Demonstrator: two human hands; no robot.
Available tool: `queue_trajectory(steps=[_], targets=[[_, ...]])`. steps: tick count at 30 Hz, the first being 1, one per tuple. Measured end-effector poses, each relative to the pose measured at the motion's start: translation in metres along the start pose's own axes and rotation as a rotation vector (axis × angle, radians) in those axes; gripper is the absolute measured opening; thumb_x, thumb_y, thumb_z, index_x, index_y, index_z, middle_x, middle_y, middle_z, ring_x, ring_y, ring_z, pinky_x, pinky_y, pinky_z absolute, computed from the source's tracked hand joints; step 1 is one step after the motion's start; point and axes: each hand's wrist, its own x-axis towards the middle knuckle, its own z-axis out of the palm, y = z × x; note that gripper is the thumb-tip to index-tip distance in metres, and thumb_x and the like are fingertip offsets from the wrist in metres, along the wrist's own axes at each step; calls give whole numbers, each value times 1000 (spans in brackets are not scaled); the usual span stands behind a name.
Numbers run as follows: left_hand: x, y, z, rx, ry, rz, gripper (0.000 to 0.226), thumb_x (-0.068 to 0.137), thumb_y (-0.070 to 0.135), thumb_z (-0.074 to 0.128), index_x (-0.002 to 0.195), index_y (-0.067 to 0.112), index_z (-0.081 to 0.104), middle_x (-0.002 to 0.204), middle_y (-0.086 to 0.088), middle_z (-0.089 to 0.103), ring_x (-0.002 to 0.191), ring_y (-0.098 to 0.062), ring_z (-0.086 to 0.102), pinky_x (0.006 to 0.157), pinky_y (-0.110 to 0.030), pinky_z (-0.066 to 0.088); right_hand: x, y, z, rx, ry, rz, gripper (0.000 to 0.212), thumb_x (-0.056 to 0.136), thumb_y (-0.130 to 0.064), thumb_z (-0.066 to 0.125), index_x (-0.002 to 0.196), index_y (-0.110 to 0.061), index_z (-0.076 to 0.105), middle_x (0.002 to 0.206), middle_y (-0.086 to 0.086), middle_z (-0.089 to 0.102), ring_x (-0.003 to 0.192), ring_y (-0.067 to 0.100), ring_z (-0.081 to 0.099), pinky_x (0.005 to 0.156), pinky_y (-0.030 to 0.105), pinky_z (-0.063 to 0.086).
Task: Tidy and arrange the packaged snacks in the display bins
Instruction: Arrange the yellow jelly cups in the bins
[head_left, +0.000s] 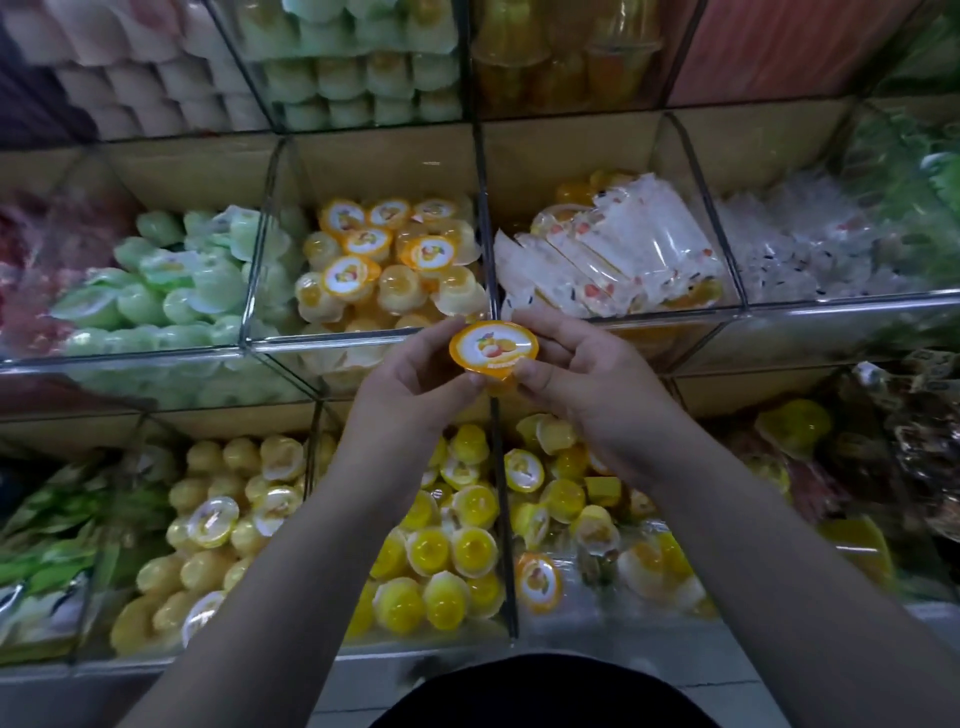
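Here, left hand (410, 382) and right hand (589, 371) fingers (436, 338) pinch a glossy round jelly cup (493, 345).

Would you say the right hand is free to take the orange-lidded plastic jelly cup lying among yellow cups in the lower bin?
Probably not yet: the right hand and left hand both pinch another orange-lidded cup; the lying cup sits uncovered.

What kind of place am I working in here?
Most likely a shop's snack display: tiered clear bins filled with sealed green jelly cups, orange-lidded jelly cups and clear packets. The left hand and right hand pinch one loose cup.
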Motion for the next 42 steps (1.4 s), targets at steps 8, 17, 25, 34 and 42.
queue_trajectory(steps=[8,17,25,34,42], targets=[[27,18,-61,132,55,36,41,82,2,72,107,35,67,97,9,74,92,-5,67,75,-21,51,35,6,59,-43,130,-18,42,87,-6,67,125,-21,59,117,-1,70,113,13,63,101,40,49],[69,29,-87,124,35,-57,36,80,13,67,112,30,69,118,3,69,112,-13,64,101,-35,48,79,0,80,-223,257,-76,33,90,-8,65,120,-22,63,111,-6,68,102,8,66,84,27,56],[112,25,-78,76,63,-174,29,95,6,55,121,14,65,111,-5,69,103,-17,66,86,-26,52,121,-11,71,-447,291,42,29,97,-29,55,125,-27,62,129,-7,59,117,11,55,94,29,49],[139,25,-77,289,23,-330,10,92,15,60,93,15,70,111,-11,67,104,-21,63,95,-35,53,153,-8,71,-439,222,213,46,100,-49,41,126,-17,60,110,-5,64,101,11,58,73,22,47],[142,25,-78,350,-30,-387,12,91,19,62,85,13,71,108,-17,69,107,-30,63,100,-43,50,155,-6,69,-546,167,250,42,100,-47,43,119,-17,64,96,-12,60,82,-4,51,63,16,37]])
